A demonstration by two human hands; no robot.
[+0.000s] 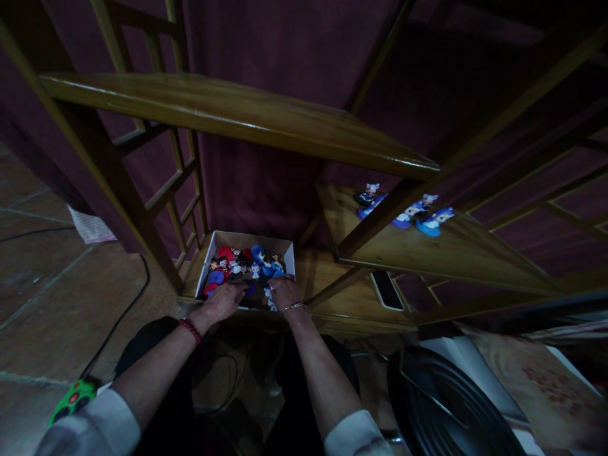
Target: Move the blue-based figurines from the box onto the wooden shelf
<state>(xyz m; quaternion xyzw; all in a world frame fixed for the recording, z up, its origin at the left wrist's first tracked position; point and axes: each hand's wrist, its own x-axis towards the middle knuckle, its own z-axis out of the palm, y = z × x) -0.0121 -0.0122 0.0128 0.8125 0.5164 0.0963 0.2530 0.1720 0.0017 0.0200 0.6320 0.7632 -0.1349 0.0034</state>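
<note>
A shallow white cardboard box (212, 253) stands on the low wooden shelf, full of small painted figurines (235, 267) in red, blue, purple and white. Reaching into its front left part, my left hand (227, 299) has its fingers curled together beside a purple round piece (249, 289); whatever they pinch is hidden. My right hand (286, 293) is at the box's front right, fingers bent down and closed at a blue and white figurine (270, 296). Several figurines with blue and purple bases (403, 218) stand on the higher shelf to the right.
A wooden shelf board (237, 117) juts out above the box, with slanting posts around it. A phone (387, 290) lies on the lower shelf at right. Beside my legs are a black ribbed round seat (441, 399) and a green object (71, 400); a cable runs along the floor.
</note>
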